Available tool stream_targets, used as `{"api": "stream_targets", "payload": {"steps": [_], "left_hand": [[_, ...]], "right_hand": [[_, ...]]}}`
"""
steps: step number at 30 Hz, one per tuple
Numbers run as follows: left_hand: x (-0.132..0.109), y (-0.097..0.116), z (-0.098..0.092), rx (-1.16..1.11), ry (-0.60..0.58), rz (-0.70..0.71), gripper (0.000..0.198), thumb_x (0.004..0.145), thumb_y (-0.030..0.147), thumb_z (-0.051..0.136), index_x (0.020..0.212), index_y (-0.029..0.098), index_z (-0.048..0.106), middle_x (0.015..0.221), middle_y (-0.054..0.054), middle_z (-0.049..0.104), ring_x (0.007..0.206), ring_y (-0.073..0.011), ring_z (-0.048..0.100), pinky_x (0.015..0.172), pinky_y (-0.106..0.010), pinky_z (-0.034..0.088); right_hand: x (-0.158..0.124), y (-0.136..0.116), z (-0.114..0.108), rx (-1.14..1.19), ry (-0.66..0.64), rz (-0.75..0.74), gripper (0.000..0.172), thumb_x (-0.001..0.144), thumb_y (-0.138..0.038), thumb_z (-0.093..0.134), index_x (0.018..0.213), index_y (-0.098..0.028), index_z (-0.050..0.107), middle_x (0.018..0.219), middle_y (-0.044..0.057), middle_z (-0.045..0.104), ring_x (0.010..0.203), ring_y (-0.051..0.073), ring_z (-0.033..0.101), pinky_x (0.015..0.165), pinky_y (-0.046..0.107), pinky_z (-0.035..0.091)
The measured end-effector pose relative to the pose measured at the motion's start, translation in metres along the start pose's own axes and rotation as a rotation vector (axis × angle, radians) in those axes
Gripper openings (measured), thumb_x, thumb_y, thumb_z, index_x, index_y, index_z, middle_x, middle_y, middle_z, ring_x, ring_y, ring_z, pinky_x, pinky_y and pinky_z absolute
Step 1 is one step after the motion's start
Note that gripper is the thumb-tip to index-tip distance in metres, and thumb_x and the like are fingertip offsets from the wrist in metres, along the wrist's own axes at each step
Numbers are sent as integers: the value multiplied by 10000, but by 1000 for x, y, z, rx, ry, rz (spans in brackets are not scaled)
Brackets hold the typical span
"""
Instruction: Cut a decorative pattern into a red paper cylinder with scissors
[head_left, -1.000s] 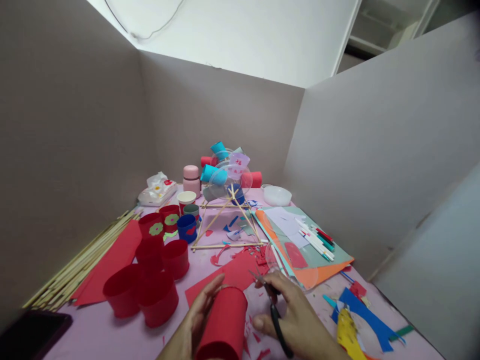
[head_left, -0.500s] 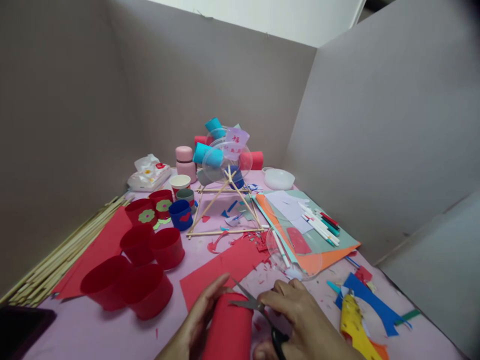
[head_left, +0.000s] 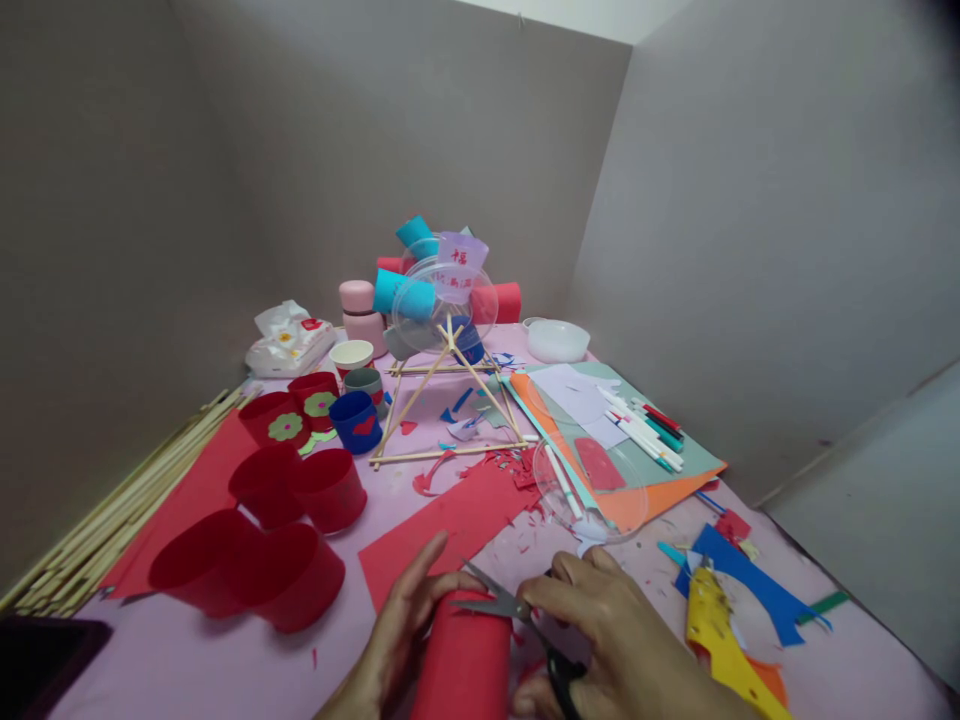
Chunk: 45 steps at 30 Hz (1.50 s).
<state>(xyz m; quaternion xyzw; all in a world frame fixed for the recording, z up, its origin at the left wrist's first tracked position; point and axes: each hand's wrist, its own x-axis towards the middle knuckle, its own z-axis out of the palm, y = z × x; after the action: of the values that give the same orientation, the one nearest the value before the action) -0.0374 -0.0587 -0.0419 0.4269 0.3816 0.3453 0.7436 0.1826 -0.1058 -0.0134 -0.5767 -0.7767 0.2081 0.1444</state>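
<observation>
My left hand [head_left: 401, 625] is wrapped around a rolled red paper tube [head_left: 465, 660] at the bottom middle, fingers curled on its left side. My right hand [head_left: 622, 650] grips black-handled scissors [head_left: 517, 620] whose blades are apart at the tube's upper rim. A flat red paper sheet [head_left: 457, 520] lies on the pink table [head_left: 187, 660] just beyond the tube, with small red scraps scattered around it.
Several red paper rings [head_left: 277, 570] stand at the left, next to bamboo sticks [head_left: 112, 520]. A stick frame with a clear wheel of cups [head_left: 442, 300] stands at the back. Coloured sheets with pens [head_left: 645, 430] lie right; a yellow glue gun [head_left: 720, 630] lies near right. Grey partitions surround the table.
The view has tilted down. My right hand brought the scissors from beside the tube onto its upper rim. My left hand stays on the tube.
</observation>
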Motion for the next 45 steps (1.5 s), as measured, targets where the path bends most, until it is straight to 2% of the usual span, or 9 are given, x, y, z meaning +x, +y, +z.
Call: {"api": "stream_targets", "payload": {"steps": [6,9,13,17,24,28,36,40,45], "left_hand": [[-7,2,3,13,-14,31,610,774,542,598,1337,365,442,925,-13,727,1011,-270,645,972,-419,415],[-8,6,3,32,-18,20,606,775,530,606,1335,359,450,902,-9,726,974,-272,660,968,-430,417],[-6,13,6,40,-49,21,567,782,569,574,1293,330,507,907,-28,724,957,-278,668,964,-434,419],[-4,20,11,49,-70,-53,549,792,586,540,1253,288,558,812,-30,731,914,-299,684,962,-453,428],[-10,27,12,51,-125,-38,512,757,544,613,1199,287,587,888,-23,739,979,-300,669,1008,-485,380],[-10,31,16,46,-154,-87,536,756,538,606,1225,283,567,873,-30,741,1019,-321,652,1005,-496,379],[-11,34,20,61,-137,-70,450,734,562,630,1090,288,662,815,-13,752,938,-308,686,981,-468,419],[-13,33,19,53,-94,-37,481,800,550,561,1219,315,584,836,-11,753,958,-294,684,969,-454,434],[-14,27,16,63,-74,-7,611,803,543,559,1361,327,434,839,-20,748,923,-309,691,934,-470,451]], "right_hand": [[-1,2,-3,-7,-30,-24,465,662,-644,672,938,-270,682,833,70,639,768,251,516,662,313,308],[-1,1,-6,-15,-36,0,445,665,-624,683,942,-276,688,852,73,650,783,264,525,661,316,313],[-2,-1,-11,-31,-45,3,419,638,-529,755,971,-281,692,863,69,662,784,261,550,657,309,326],[-1,-2,-11,-60,-44,-21,392,601,-444,799,934,-264,700,835,69,675,757,258,572,648,303,340],[-3,0,-7,-71,43,-88,384,580,-491,799,870,-254,716,747,49,687,661,216,590,584,266,343],[-4,2,-4,-35,87,-100,355,584,-497,791,840,-262,718,702,30,681,618,190,593,553,249,326],[-5,0,-6,57,94,-109,342,657,-584,714,799,-273,716,637,0,640,566,147,556,511,232,291],[-4,-1,-7,73,96,-119,397,687,-633,660,795,-255,711,618,-2,628,549,139,543,504,232,293],[-5,-1,-5,81,105,-131,422,704,-642,637,715,-222,675,586,-10,613,521,125,525,496,233,283]]}}
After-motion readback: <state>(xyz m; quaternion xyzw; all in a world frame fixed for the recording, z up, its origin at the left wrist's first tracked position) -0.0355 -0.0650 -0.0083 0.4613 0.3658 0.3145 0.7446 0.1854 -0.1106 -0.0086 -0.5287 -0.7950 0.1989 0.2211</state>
